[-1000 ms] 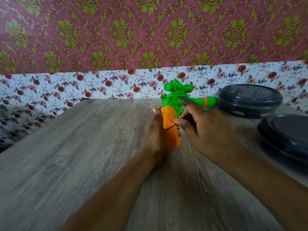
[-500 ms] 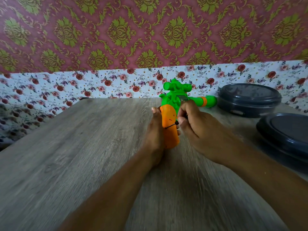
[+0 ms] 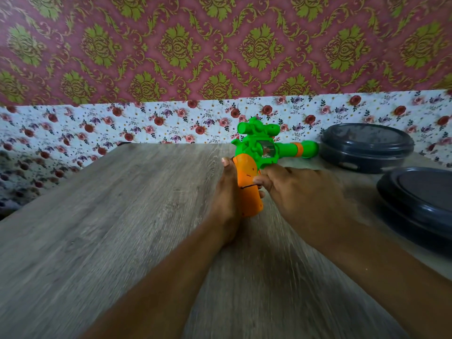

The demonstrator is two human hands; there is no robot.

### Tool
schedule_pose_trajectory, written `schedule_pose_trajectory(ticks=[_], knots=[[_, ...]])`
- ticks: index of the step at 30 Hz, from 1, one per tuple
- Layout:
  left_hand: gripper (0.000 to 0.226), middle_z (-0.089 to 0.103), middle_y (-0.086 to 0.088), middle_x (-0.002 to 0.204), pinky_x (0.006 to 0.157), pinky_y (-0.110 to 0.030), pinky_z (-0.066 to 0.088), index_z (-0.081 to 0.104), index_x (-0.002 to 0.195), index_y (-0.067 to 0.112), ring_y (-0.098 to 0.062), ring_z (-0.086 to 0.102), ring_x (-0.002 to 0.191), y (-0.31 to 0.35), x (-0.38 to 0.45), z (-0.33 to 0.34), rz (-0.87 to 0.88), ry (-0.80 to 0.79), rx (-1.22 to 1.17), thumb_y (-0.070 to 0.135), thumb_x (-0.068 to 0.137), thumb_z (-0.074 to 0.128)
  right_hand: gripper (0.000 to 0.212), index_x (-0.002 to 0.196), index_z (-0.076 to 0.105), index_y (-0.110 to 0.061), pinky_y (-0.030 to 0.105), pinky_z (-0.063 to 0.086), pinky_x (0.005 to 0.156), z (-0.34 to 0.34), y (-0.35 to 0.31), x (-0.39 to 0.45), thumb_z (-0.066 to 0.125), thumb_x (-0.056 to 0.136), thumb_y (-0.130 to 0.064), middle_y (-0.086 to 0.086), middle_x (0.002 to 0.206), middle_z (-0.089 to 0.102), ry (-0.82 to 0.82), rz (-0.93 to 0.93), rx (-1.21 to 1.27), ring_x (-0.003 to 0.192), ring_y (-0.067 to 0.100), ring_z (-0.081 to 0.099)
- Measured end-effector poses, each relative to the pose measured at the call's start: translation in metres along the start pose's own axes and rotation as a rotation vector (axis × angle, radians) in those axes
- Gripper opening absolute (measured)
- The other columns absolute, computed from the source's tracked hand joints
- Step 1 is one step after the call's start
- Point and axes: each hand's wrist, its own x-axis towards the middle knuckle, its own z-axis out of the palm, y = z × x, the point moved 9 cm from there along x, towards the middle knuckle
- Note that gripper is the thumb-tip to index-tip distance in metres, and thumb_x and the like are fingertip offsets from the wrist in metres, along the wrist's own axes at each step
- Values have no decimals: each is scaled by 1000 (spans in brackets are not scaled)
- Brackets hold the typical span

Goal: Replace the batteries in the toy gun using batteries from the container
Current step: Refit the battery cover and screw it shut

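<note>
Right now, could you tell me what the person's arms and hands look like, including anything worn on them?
Both forearms are bare up to the frame edge: no sleeves show. The left hand and right hand carry no gloves, and I see no watch, bracelet or rings. Nails look short and unpainted.

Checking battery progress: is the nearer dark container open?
No, the nearer dark container has its lid on, while both hands hold the toy gun.

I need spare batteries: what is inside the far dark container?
Nothing inside shows: the far dark container has its lid on, beside the toy gun muzzle. Whether it holds batteries cannot be told.
</note>
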Motion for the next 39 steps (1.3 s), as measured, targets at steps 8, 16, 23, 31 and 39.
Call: schedule_pose_trajectory(ticks=[8,16,23,31,39], knots=[[59,68,-8,88,84,-46,51,63,91,23,-24,65,83,8,-3,7,55,-14,1,52,98,12,12,105,36,-22,36,41,56,5,-6,1,41,94,-22,3,82,62,-143,4,282,71,32,61],[57,71,-7,97,92,-53,48,61,102,26,-29,66,94,6,-4,3,41,3,7,60,94,16,40,72,53,-13,18,15,42,-4,3,3,32,88,-41,7,41,53,-37,38,-59,33,28,50],[66,71,-6,107,93,-44,51,61,115,20,-22,67,102,8,-4,0,50,26,57,62,94,16,19,111,35,-21,39,43,65,1,-10,-1,31,95,-31,-3,82,54,-208,4,356,75,26,56],[65,67,-2,80,92,-52,44,68,85,31,-26,63,86,8,-2,4,101,-15,131,82,71,28,7,94,42,-27,38,46,68,4,-9,6,45,92,-20,-1,86,64,-186,25,399,82,25,60],[72,64,-12,123,101,-56,44,53,129,21,-28,62,113,10,-4,1,67,3,58,70,87,23,37,73,53,-20,22,16,42,6,1,-1,35,87,-50,5,58,53,-136,41,98,57,30,56]])
